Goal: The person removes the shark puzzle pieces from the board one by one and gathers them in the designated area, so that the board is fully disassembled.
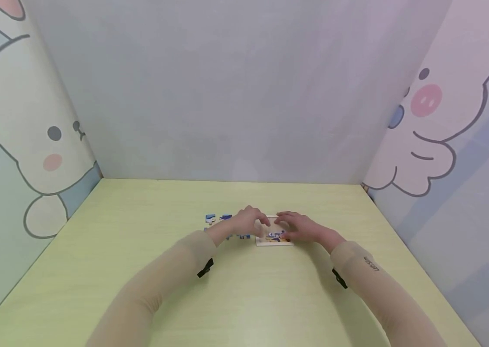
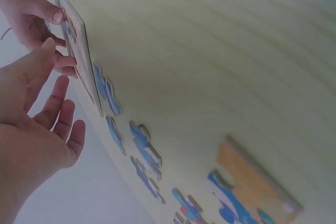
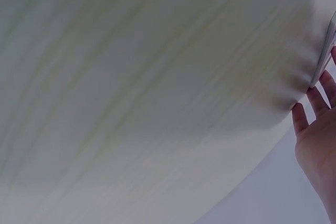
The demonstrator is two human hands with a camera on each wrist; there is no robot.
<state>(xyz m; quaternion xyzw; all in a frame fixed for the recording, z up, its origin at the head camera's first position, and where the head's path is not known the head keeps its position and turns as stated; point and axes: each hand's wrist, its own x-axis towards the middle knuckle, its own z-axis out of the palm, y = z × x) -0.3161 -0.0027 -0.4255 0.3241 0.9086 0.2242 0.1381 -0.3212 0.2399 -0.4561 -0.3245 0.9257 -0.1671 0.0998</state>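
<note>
A shallow puzzle tray (image 1: 274,244) with a pale rim lies on the table, with several joined pieces (image 1: 275,237) along its near side. My left hand (image 1: 248,221) hovers at the tray's left edge. In the left wrist view its fingers are spread and loosely bent, with nothing between them. My right hand (image 1: 303,228) reaches over the right side of the tray. Its thumb rests by the pieces inside, seen in the left wrist view, and its other fingertips (image 3: 299,107) touch down around the tray's edge.
Left of the tray lie several loose blue puzzle pieces (image 2: 144,148), partly behind my left forearm in the head view. A larger orange and blue piece (image 2: 257,182) lies among them. Pale walls with cartoon animals border the yellow table (image 1: 253,299) at the back and sides.
</note>
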